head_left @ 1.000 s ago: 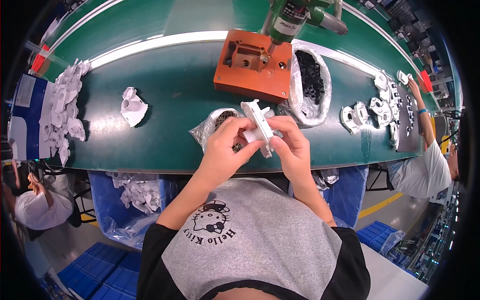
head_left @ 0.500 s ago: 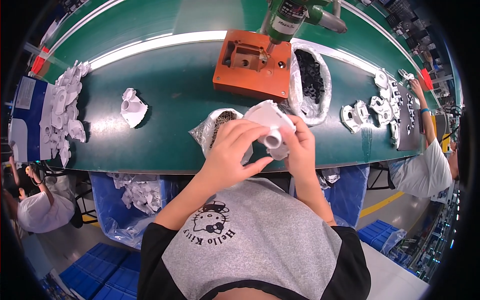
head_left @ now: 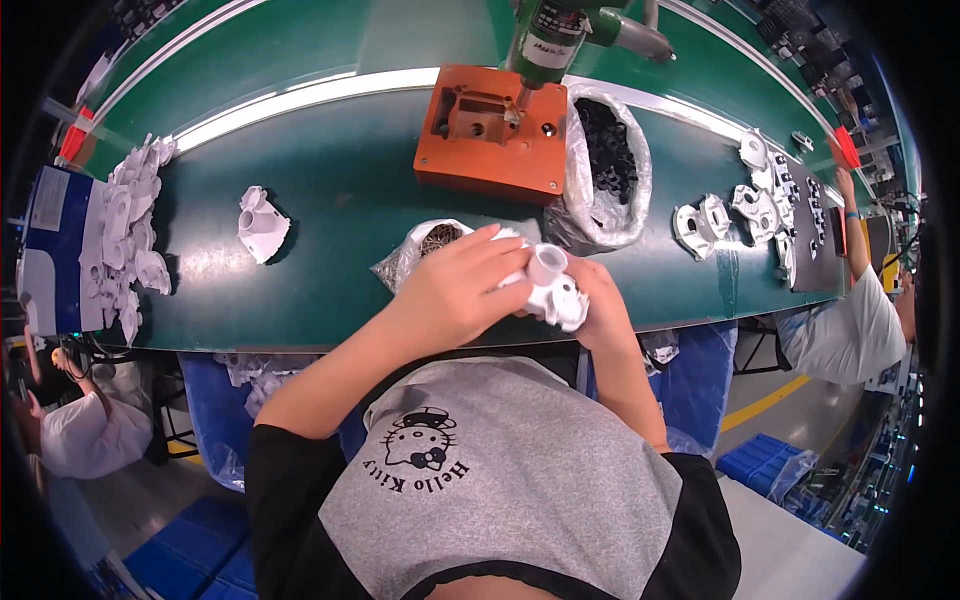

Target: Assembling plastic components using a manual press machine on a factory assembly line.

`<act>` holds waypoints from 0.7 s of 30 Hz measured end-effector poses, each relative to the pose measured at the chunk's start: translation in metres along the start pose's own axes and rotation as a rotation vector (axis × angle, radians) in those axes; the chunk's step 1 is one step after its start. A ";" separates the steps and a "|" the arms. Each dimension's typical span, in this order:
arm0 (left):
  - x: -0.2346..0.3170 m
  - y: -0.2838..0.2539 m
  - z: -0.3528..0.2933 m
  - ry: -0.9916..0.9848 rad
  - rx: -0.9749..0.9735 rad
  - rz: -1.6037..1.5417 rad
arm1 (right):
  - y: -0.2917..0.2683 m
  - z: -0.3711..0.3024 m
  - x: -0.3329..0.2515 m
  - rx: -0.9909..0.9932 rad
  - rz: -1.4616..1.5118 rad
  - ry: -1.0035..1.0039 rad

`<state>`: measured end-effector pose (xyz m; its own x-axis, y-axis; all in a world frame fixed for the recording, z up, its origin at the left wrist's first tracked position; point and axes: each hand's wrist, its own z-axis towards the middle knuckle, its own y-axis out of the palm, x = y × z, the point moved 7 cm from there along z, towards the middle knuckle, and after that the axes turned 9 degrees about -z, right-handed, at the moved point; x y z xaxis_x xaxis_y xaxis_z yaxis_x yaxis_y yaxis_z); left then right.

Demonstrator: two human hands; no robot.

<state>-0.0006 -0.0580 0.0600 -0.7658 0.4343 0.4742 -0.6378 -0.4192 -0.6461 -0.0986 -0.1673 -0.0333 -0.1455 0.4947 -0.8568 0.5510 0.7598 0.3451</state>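
Between my two hands is a white plastic housing part point(head_left: 556, 297) with a short round tube standing up from it. My left hand point(head_left: 462, 285) is closed round its left side, the fingers covering much of it. My right hand point(head_left: 603, 300) grips the opposite side, fingers mostly behind the part. Just beyond my left hand lies a clear plastic bag of small metal screws point(head_left: 438, 240), partly covered by the hand. Past the hands stands an orange fixture block point(head_left: 490, 155), with a green driver machine point(head_left: 542, 45) above it.
A plastic-lined bag of small black parts point(head_left: 612, 160) sits right of the block. White parts are heaped at far left point(head_left: 130, 230); a single white part point(head_left: 262, 225) lies nearer. More white parts point(head_left: 702, 226) are at right, near a co-worker's arm point(head_left: 853, 225). Blue bins point(head_left: 700, 385) hang below the table edge.
The white housing has been turned and lowered toward me, so its tube now points up. My left hand has shifted further over the part, its forearm swinging outward.
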 end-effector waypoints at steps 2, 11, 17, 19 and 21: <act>-0.005 -0.013 0.006 0.005 0.081 0.044 | -0.007 0.002 -0.011 -0.015 -0.155 -0.081; -0.067 -0.055 0.043 -0.030 0.094 0.509 | -0.120 0.029 -0.081 0.860 -1.141 -0.481; -0.113 -0.037 0.053 0.065 0.128 0.629 | -0.122 0.044 -0.076 0.926 -1.353 -0.519; -0.124 -0.033 0.057 -0.020 0.068 0.538 | -0.124 0.045 -0.074 0.900 -1.320 -0.556; -0.130 -0.030 0.057 -0.093 -0.006 0.486 | -0.126 0.045 -0.072 0.902 -1.303 -0.546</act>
<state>0.1129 -0.1475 0.0518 -0.9787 0.1164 0.1689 -0.2051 -0.5506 -0.8092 -0.1204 -0.3177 -0.0321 -0.6777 -0.5701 -0.4645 0.5920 -0.0483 -0.8045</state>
